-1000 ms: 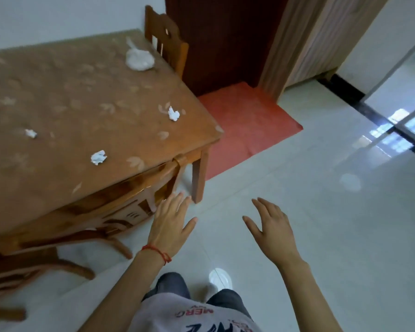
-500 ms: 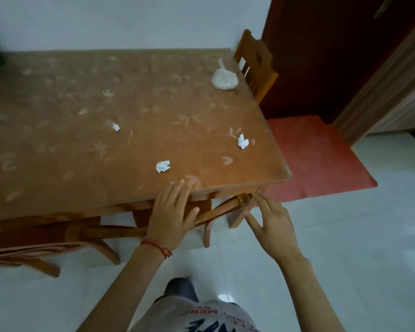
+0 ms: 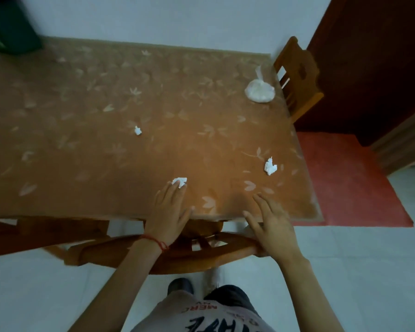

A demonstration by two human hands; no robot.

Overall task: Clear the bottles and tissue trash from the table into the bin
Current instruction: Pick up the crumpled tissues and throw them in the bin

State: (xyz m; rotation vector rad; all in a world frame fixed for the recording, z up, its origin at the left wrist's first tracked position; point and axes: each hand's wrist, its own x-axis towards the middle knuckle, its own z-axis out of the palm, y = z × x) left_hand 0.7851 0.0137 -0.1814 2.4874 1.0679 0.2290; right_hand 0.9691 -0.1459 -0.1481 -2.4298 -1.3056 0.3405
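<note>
Three crumpled white tissues lie on the brown leaf-patterned table [image 3: 82, 140]: a near tissue [image 3: 180, 181], a right tissue [image 3: 270, 167] and a small far tissue [image 3: 137, 131]. A knotted white plastic bag [image 3: 259, 91] sits at the table's far right corner. My left hand [image 3: 169, 209] reaches over the near edge with straight fingers, its fingertips touching the near tissue. My right hand [image 3: 271, 221] hovers open over the near edge, below the right tissue. No bottles are in view.
A dark green bin [image 3: 7, 32] stands at the table's far left corner, partly cut off. One wooden chair [image 3: 297, 77] is tucked in at the right end, another chair [image 3: 177, 252] under the near edge. A red mat [image 3: 345, 178] lies on the white floor.
The view has swung left and closer to the table. Both hands moved forward over the near edge; my left fingertips reached the near tissue.
</note>
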